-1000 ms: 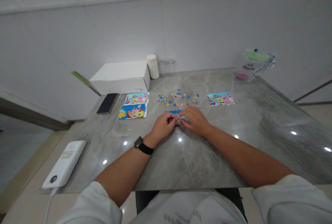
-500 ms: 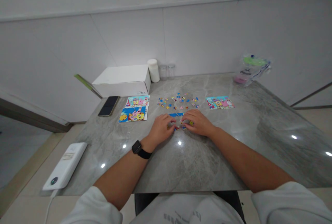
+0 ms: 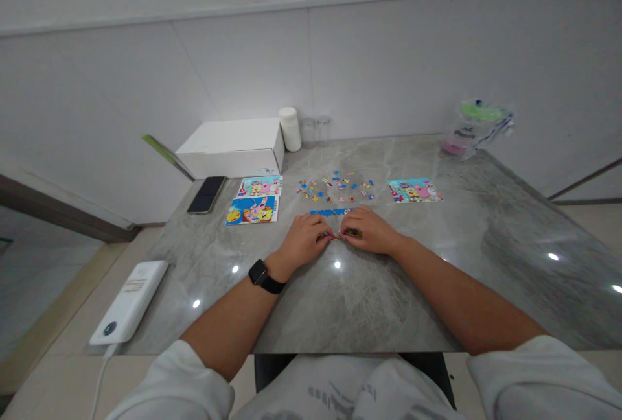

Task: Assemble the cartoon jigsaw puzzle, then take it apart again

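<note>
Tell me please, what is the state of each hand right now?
Left hand: fingers curled at the jigsaw puzzle; whether it grips a piece cannot be told.
Right hand: also curled at the puzzle; grip cannot be told.

Single view from a camera worn on the person's head, facing forward and down over both bare forearms to a glossy grey marbled stone surface (image 3: pixel 379 303), close in front, with a plain pale grey wall (image 3: pixel 389 70) behind.

Left hand (image 3: pixel 305 240), right hand (image 3: pixel 371 231) closer together, more blue strip (image 3: pixel 329 212) showing
</note>
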`<state>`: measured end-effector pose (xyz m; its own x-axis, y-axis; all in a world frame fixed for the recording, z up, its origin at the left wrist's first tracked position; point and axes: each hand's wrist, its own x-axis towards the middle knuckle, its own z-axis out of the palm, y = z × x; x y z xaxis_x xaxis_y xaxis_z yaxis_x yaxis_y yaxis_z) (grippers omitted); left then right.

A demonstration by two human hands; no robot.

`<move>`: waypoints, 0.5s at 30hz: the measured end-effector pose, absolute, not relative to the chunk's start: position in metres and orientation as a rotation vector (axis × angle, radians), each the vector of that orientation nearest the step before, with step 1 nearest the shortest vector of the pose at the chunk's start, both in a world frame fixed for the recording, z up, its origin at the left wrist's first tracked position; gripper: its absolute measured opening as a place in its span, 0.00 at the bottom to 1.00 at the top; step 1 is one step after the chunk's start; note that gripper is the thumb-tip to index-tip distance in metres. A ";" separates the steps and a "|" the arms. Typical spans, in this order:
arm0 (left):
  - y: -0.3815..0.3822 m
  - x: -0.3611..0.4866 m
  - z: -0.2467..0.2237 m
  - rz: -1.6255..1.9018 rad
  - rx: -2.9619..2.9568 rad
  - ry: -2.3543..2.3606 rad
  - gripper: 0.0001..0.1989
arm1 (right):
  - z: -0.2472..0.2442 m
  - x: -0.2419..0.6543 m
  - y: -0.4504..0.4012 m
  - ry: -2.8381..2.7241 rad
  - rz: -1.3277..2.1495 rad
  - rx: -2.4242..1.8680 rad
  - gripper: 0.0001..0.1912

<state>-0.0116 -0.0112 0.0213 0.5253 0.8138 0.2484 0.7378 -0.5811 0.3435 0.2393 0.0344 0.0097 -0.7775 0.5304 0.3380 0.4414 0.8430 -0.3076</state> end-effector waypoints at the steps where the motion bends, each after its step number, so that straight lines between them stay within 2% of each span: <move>1: -0.012 -0.011 0.022 0.567 2.573 1.312 0.04 | 0.009 0.239 0.034 -2.608 0.296 -0.715 0.03; 15: -0.010 -0.010 0.015 0.545 2.606 1.190 0.08 | 0.011 0.236 0.031 -2.633 0.286 -0.674 0.04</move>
<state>-0.0099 -0.0100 0.0147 0.6024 0.7618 0.2382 0.6782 -0.6459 0.3505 0.2359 0.0313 0.0105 -0.8010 0.4973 0.3333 0.4140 0.8623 -0.2916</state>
